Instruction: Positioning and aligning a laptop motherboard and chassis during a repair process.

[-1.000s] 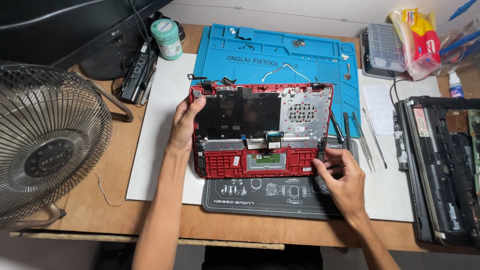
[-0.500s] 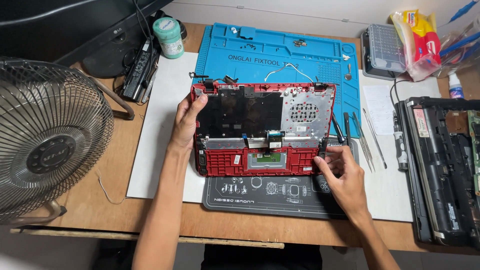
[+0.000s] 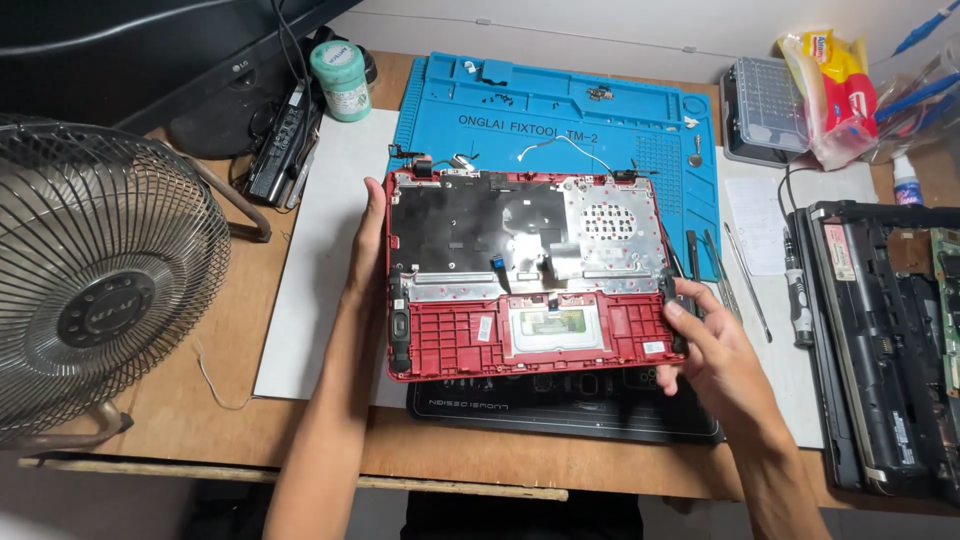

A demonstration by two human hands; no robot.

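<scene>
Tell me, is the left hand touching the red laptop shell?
Touching. The head view shows the left hand pressed flat along the left edge of the red laptop shell, with no gap.

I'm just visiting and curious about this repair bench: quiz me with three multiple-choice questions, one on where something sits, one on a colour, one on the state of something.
1. Where is the metal fan?
A. Left of the laptop shell
B. On the blue mat
C. Right of the tweezers

2. What colour is the plastic frame of the laptop shell?
A. Green
B. Red
C. White

3. How is the shell held?
A. By one hand only
B. Lying untouched
C. By both hands, one at each side

Answers:
1. A, the fan stands at the table's left edge, apart from the shell.
2. B, its rim and lower ribbing are red, around black and silver inner parts.
3. C, the left hand grips the left edge and the right hand the lower right corner.
</scene>
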